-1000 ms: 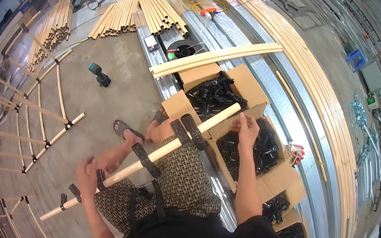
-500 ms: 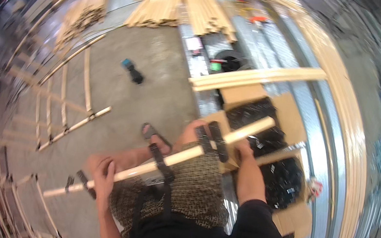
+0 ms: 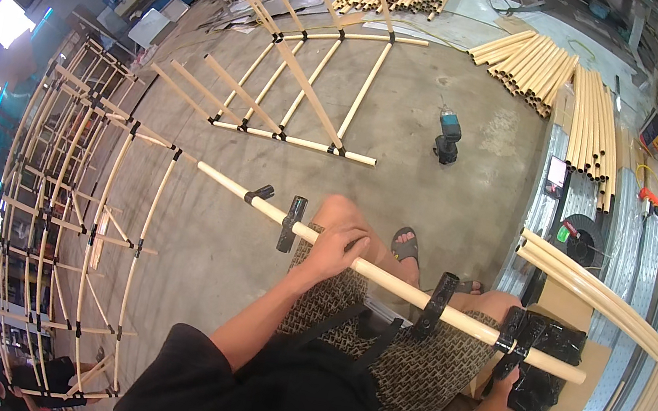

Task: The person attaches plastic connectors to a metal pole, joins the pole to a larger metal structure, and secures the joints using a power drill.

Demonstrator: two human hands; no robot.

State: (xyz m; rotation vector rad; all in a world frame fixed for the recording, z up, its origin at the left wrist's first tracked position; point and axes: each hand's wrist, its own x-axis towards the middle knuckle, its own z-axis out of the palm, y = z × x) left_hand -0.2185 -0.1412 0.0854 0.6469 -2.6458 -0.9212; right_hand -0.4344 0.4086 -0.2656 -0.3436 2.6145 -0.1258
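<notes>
A long cream-coloured pipe (image 3: 394, 283) lies slantwise across my lap, its far left end pointing toward a frame and its right end near the box. Several black pipe joints are on it, including one to the left (image 3: 292, 224) and one near my right thigh (image 3: 438, 303). My left hand (image 3: 336, 253) is closed round the pipe between these two, fingers over the top. My right hand (image 3: 504, 387) is at the underside of the black joint (image 3: 509, 343) near the pipe's right end; its fingers close on that joint's lower part and are partly hidden.
An open cardboard box (image 3: 581, 384) of black, plastic-wrapped parts stands to my right, with loose pipes (image 3: 589, 289) across it. A cordless drill (image 3: 447, 136) is on the floor ahead. Pipe frames (image 3: 304, 87) stand ahead left and left. Another person (image 3: 44, 376) is at lower left.
The view has swung left. The pipe now slopes down to the right instead of up. My right hand has gone from beside the box to the joint near the pipe's right end.
</notes>
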